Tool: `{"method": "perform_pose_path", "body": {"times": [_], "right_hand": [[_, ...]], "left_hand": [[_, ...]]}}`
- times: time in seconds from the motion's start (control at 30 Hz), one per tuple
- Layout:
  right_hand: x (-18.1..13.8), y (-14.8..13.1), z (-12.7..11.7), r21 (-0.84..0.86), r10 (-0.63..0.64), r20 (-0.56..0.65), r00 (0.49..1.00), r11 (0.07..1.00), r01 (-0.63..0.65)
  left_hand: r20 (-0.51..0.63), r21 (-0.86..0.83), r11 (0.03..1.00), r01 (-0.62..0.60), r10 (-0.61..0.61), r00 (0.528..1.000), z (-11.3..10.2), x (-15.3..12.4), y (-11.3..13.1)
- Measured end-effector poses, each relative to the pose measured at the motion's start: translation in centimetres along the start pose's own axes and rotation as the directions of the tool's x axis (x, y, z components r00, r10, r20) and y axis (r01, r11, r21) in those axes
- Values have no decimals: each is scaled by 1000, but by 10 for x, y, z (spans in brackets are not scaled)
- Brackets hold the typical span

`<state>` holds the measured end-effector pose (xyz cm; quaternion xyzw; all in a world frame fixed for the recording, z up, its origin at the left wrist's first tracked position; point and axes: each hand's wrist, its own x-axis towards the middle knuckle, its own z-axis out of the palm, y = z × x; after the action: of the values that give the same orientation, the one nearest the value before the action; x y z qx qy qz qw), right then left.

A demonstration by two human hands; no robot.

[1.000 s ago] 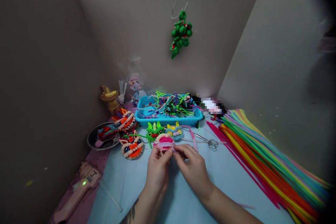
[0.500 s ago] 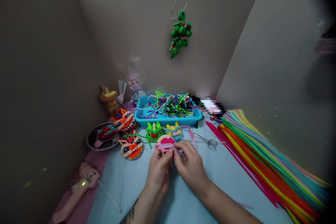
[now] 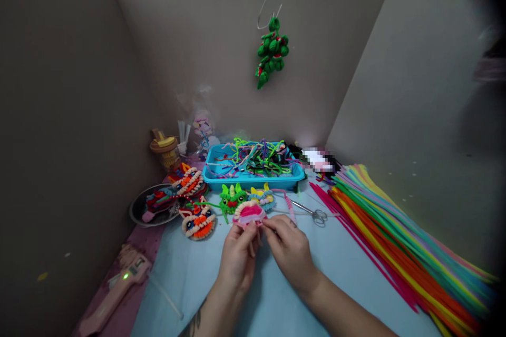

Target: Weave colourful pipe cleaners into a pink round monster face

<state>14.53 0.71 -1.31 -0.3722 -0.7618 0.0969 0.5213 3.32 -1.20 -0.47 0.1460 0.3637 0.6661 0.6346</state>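
A pink and cream pipe-cleaner piece (image 3: pixel 250 213), rounded with a lilac strip across its middle, is held up over the blue table cover. My left hand (image 3: pixel 240 255) grips its lower edge between thumb and fingers. The fingertips of my right hand (image 3: pixel 288 247) pinch its right edge; what exactly lies between them is too small to make out. Pale strand ends hang below it near my left thumb. Just behind it sit a green pipe-cleaner head (image 3: pixel 233 198) and a yellow-and-blue one (image 3: pixel 263 197). An orange and cream lion head (image 3: pixel 198 221) lies to the left.
Behind stands a blue tray (image 3: pixel 253 183) heaped with pipe-cleaner scraps. Scissors (image 3: pixel 316 215) lie right of my hands, beside long coloured pipe cleaners (image 3: pixel 395 237). At left are a metal bowl (image 3: pixel 136 210), a lidded cup (image 3: pixel 165 150) and a pink glue gun (image 3: pixel 118 292) with a lit green light.
The pink piece has tilted so more of its pink and lilac face shows. My right fingers have drawn back slightly to its right edge, and my left thumb has shifted a little left.
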Motion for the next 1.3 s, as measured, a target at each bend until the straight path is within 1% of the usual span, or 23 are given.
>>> {"method": "perform_pose_path", "body": {"times": [0.1, 0.2, 0.47, 0.63, 0.77, 0.87, 0.97, 1.03, 1.17, 1.3], "right_hand": [[2, -2, -4, -43, -82, 37, 996, 996, 84], [4, -3, -7, -74, -131, 64, 989, 988, 135], [6, 2, -10, -148, -183, 68, 981, 970, 191], [7, 3, -8, -179, -175, 80, 981, 966, 187], [6, 0, -8, -155, -114, 83, 990, 980, 125], [6, -2, -7, -28, -9, 53, 999, 1000, 11], [7, -3, -7, 104, 97, 52, 994, 989, -102], [7, -3, -7, 144, 132, 58, 990, 980, -139], [9, -5, -9, 163, 149, 78, 986, 974, -160], [13, -8, -10, 209, 188, 94, 978, 957, -204]], "left_hand": [[1, 14, 1000, -5, 5, 1000, -1, 1, 1], [0, 21, 1000, 0, 0, 1000, -2, 1, 2], [21, 43, 999, 15, -16, 1000, 2, -4, 2], [33, 54, 998, 41, -43, 999, 4, -6, 0], [50, 62, 998, 2, -5, 999, 3, -5, 1], [32, 74, 995, -74, 72, 997, 1, -4, 4], [35, 101, 986, -130, 127, 991, -1, -3, 7], [46, 112, 984, -140, 135, 990, -1, -2, 8], [46, 135, 981, -136, 131, 990, 0, -3, 9], [51, 114, 989, -93, 88, 995, 2, -5, 10]]}}
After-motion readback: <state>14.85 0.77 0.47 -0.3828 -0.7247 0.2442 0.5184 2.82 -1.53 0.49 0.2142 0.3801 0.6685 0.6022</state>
